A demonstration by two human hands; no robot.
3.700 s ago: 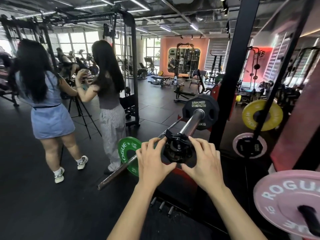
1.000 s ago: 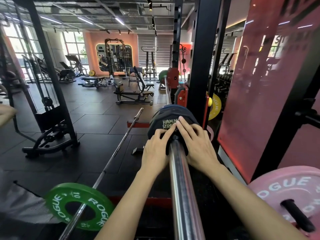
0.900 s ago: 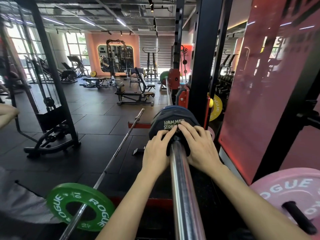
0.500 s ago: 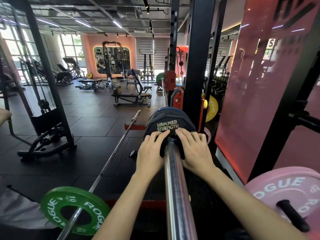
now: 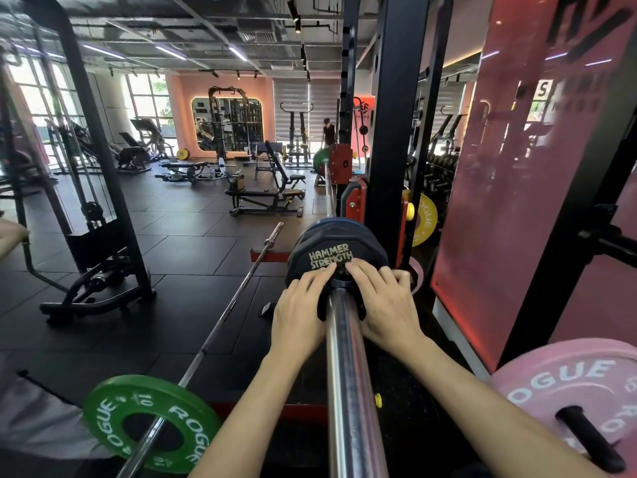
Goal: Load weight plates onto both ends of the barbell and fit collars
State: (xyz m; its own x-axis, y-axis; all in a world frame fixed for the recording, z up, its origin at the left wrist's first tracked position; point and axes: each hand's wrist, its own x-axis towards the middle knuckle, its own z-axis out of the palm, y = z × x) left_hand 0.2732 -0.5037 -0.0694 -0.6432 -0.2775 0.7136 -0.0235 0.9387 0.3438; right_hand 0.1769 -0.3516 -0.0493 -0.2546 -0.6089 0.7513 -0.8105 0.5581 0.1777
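Your two hands sit at the far end of the steel barbell sleeve [image 5: 348, 374], which runs from the near bottom edge straight away from you. Your left hand [image 5: 298, 312] lies on the left side of the one black collar [image 5: 341, 298] and your right hand [image 5: 387, 305] on its right side; the fingers [image 5: 319, 276] of both are bent over the collar, gripping it, with the tips touching the face of the dark plate [image 5: 336, 251] marked HAMMER STRENGTH. The collar is around the sleeve and touching that plate, though whether its clamp is locked cannot be told. One dark plate face shows on this sleeve; a blue-edged rim shows just behind it, and whether that is a second plate cannot be told. The sleeve passes beside the black rack upright [image 5: 389, 132] on the right. To the left, a second barbell [image 5: 234, 301] lies slanted on the black floor [image 5: 172, 257], carrying one green ROGUE plate [image 5: 113, 412] at its near end. At near right, one pink ROGUE plate [image 5: 551, 374] hangs on a black peg. Farther off on the right, one yellow plate [image 5: 425, 219] stands behind the upright. One person [image 5: 329, 131] in dark clothes stands far back among benches and machines.
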